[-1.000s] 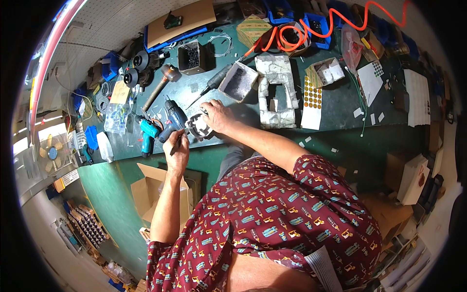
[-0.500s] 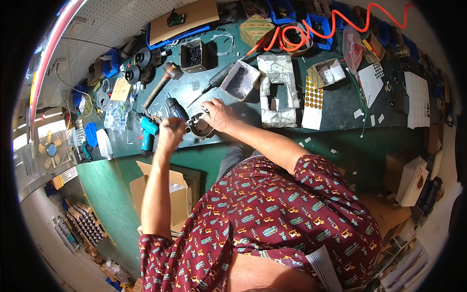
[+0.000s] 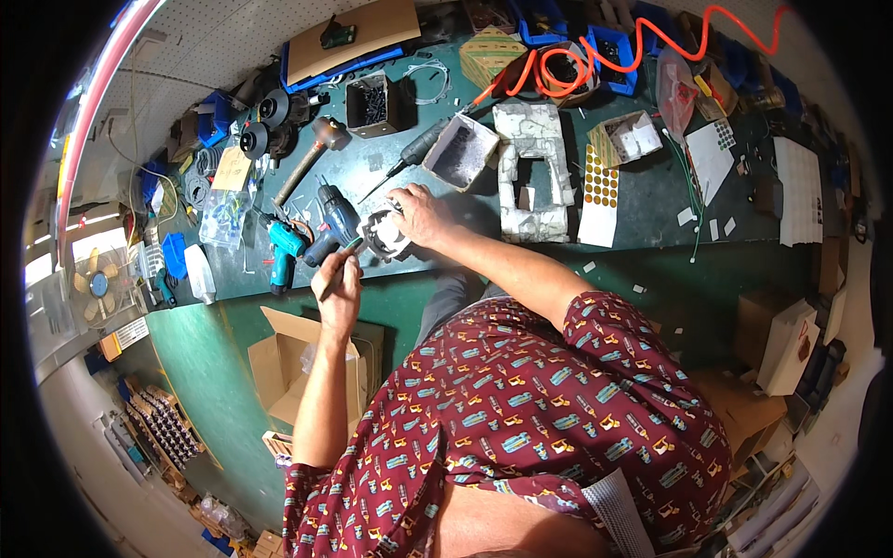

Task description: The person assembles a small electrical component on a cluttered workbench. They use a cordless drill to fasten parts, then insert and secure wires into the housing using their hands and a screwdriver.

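Note:
A round metal housing [image 3: 385,236] with an open middle lies near the bench's front edge. My right hand [image 3: 423,217] is closed on its right rim, fingers curled over the top. Just in front of the bench edge, my left hand [image 3: 339,290] is closed around a slim dark tool with a green end [image 3: 353,244]. That end points up toward the housing's left side, apparently without touching it; its exact kind is unclear. A dark blue drill [image 3: 335,212] lies left of the housing, and a teal power tool [image 3: 284,249] is farther left.
Behind the housing are a hammer [image 3: 312,158], a corded screwdriver [image 3: 409,156] and a light-lined box [image 3: 460,153]. A taped foam frame [image 3: 509,191] lies to the right, beside a sticker sheet [image 3: 598,200]. An open carton [image 3: 279,367] stands below the bench's front edge.
My left hand has drawn back from the housing toward me, bringing the slim tool into view. The housing looks slightly shifted or turned under my right hand, which keeps its hold.

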`<state>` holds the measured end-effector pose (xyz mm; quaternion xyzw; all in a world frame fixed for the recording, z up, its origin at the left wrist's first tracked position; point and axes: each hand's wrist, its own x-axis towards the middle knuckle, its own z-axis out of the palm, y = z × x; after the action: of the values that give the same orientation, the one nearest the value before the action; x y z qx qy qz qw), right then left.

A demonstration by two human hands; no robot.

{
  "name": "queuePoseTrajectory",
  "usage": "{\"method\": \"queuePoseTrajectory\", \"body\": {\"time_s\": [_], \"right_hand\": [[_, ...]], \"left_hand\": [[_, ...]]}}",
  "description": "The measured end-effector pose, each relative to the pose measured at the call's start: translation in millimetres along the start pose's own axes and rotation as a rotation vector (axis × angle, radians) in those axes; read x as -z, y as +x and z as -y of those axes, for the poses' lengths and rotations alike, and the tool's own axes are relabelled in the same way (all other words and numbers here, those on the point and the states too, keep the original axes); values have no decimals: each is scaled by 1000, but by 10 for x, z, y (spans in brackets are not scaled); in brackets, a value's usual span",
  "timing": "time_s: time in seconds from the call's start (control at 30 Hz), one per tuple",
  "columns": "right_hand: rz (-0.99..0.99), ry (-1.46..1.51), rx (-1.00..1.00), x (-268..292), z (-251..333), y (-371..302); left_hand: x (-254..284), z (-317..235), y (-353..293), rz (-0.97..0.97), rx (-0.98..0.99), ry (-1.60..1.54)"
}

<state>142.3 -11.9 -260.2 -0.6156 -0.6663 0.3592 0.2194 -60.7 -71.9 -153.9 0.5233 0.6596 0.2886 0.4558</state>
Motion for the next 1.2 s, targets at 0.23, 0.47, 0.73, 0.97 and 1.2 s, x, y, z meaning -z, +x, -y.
{"method": "queuePoseTrajectory", "body": {"time_s": [0.23, 0.47, 0.73, 0.97, 1.2], "right_hand": [[16, 6, -10, 25, 59, -37], [36, 13, -1, 13, 98, -39], [27, 38, -26, 30, 45, -45], [-17, 14, -39, -41, 7, -13], [-7, 3, -31, -18, -25, -7]], "left_hand": [[119, -92, 614, 160, -70, 299], [289, 311, 1173, 312, -192, 533], [61, 119, 639, 162, -210, 286], [-527, 373, -191, -155, -326, 471], [-187, 174, -88, -86, -148, 24]]}}
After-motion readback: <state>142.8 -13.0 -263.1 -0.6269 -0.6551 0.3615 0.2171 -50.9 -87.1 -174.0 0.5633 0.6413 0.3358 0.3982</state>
